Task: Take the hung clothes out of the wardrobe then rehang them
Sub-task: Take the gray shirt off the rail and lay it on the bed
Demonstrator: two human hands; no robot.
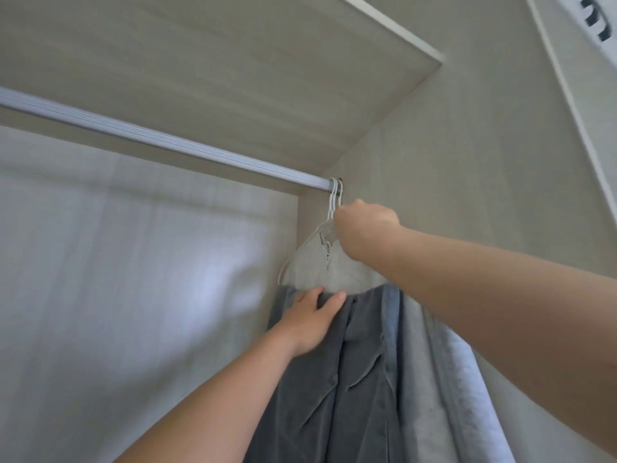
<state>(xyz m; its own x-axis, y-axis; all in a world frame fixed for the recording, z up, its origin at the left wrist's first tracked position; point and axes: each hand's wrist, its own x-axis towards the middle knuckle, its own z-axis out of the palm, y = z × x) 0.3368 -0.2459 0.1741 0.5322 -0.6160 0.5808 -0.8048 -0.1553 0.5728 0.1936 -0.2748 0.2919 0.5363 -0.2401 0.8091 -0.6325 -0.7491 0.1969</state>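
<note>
A silver rail [160, 142] runs across the wardrobe to its right wall. At the rail's right end hang white wire hangers [335, 198]. My right hand [362, 228] is curled around the hangers' necks just under the rail. Below hang a light grey garment [320, 265] and a dark grey garment [354, 379], with paler cloth [444, 379] to the right. My left hand [312, 317] lies on the top edge of the dark grey garment, thumb and fingers over the fold.
The wardrobe's top shelf board [233, 61] sits close above the rail. The right side panel [467, 178] is right beside the hangers. The back panel [133, 262] is pale, and the rail's left stretch carries nothing.
</note>
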